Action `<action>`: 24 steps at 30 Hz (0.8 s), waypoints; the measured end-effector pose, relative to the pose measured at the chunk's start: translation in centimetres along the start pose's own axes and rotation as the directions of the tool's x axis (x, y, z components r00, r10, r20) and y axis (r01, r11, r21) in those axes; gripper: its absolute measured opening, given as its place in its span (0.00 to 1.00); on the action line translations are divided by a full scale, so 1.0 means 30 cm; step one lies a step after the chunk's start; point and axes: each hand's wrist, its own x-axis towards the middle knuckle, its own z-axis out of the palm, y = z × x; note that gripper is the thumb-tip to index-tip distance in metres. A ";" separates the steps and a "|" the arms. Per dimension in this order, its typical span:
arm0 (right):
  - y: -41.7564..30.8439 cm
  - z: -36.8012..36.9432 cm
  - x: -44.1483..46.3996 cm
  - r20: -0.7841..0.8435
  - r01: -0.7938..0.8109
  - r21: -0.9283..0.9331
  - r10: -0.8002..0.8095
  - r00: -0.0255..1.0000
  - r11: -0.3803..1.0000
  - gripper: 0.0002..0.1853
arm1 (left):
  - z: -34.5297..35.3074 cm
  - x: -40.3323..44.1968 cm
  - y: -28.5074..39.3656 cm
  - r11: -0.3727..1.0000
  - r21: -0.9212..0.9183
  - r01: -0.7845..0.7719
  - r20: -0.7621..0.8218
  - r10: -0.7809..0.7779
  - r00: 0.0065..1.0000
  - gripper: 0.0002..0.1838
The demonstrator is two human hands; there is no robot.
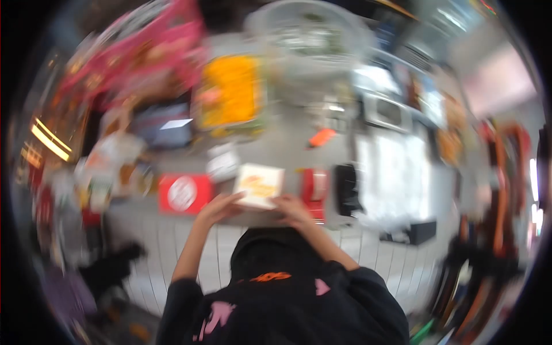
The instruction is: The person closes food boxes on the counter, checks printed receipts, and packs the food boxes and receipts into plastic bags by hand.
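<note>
White box (259, 186) w/ orange print is at the near edge of the grey table (282, 123), btwn both hands. L hand (219, 208) grips its near left corner, R hand (291, 210) grips its near right one. Red box (185, 194) is left, white pack (223, 162) just past L hand, red thing (314, 194) right, then black thing (347, 190). Yellow tray (230, 91) & big clear tub (310, 43) are farther off, blurry

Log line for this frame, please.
left hand: at white box, near edge | right hand: same | nearby: red box | image: blurred
</note>
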 end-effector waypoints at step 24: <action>0.199 0.132 0.153 -0.408 0.534 0.269 -0.408 0.817 0.802 0.22 | 0.011 0.110 -0.146 0.806 -0.486 -0.338 -0.161 0.297 0.941 0.25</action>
